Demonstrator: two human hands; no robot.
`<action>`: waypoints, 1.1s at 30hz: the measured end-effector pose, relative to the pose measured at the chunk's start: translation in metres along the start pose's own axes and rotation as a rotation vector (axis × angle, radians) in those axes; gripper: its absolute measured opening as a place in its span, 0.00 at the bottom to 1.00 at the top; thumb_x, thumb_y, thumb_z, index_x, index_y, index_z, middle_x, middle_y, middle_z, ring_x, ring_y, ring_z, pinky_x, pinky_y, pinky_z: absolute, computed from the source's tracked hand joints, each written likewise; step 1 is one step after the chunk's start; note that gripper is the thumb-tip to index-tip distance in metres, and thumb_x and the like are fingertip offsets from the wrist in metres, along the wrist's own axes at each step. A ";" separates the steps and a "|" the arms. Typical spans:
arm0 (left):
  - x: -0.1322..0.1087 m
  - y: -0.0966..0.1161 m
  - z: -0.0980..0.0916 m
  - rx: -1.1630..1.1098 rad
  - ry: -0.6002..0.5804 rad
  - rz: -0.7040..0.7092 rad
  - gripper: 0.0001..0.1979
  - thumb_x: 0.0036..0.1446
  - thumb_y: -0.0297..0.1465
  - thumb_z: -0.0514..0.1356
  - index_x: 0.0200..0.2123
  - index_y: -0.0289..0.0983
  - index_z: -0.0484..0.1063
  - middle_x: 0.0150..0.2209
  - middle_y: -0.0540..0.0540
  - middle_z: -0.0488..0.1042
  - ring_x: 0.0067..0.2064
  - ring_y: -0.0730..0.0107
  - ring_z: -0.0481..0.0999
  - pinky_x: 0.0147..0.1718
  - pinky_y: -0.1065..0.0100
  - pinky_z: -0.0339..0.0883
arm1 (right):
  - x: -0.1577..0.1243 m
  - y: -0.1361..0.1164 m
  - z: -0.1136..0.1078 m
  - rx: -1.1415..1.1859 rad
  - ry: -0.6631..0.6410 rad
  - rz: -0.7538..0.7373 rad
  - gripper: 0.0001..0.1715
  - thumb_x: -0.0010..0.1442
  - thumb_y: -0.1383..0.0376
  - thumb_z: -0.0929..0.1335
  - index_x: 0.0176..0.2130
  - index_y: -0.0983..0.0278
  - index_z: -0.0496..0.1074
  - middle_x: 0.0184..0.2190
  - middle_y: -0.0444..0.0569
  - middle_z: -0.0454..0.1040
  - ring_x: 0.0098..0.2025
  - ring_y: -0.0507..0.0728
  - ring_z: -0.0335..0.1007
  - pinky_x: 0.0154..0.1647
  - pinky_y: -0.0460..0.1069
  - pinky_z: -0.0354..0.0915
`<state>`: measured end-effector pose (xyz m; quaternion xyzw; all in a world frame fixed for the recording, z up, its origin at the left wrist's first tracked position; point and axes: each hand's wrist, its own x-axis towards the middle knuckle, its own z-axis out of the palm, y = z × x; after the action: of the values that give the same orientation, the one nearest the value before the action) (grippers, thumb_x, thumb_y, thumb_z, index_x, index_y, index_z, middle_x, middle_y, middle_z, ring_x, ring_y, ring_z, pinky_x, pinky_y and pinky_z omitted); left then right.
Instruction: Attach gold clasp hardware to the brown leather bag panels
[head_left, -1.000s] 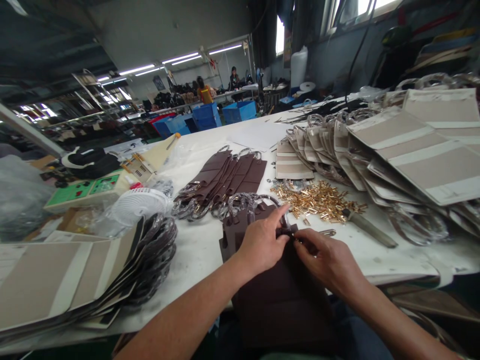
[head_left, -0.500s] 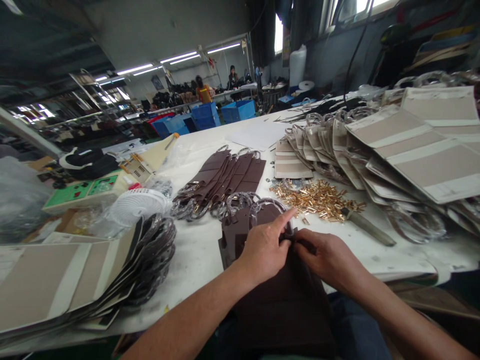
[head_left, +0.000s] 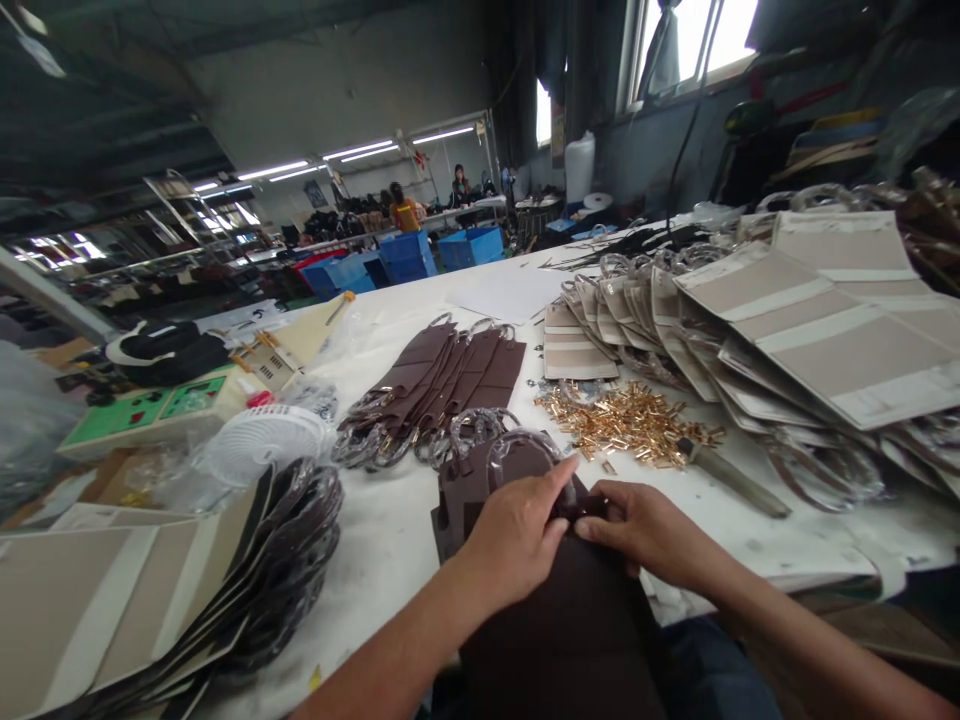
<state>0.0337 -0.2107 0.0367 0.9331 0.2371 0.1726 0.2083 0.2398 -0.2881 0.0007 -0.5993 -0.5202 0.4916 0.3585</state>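
A dark brown bag panel (head_left: 562, 620) lies over the near table edge and my lap, with plastic-wrapped loop handles at its top. My left hand (head_left: 517, 530) is closed on the panel's upper part at the base of a wrapped handle (head_left: 517, 450), its index finger stretched forward. Close beside it, my right hand (head_left: 630, 525) pinches the panel's top edge at the handle end. Whatever small part sits between the fingertips is hidden. Just beyond the hands lies a pile of small gold metal fittings (head_left: 630, 425), with a grey-green bar-shaped tool (head_left: 739, 478) at its right.
Brown panels with wrapped handles (head_left: 442, 385) lie mid-table. Beige panels are heaped at right (head_left: 810, 300) and left (head_left: 97, 600). A white fan (head_left: 262, 445) and a green-topped box (head_left: 150, 415) stand at left. Blue bins (head_left: 409, 255) and two people are farther back.
The camera view has tilted and shifted slightly. My right fingers have shifted their pinch, with the thumb now lying along the panel's top edge; my left hand keeps its hold.
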 end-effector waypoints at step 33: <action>-0.068 -0.056 0.077 -0.198 0.523 0.122 0.18 0.53 0.28 0.65 0.48 0.40 0.77 0.45 0.42 0.84 0.47 0.54 0.82 0.47 0.54 0.79 | 0.165 -0.037 -0.018 -0.760 0.352 -0.241 0.23 0.72 0.55 0.62 0.49 0.61 0.82 0.49 0.52 0.82 0.51 0.62 0.77 0.53 0.53 0.69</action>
<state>-0.0110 -0.2241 -0.0703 0.8446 0.2083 0.4417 0.2193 0.2435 -0.1180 0.0044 -0.6983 -0.6613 0.1101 0.2507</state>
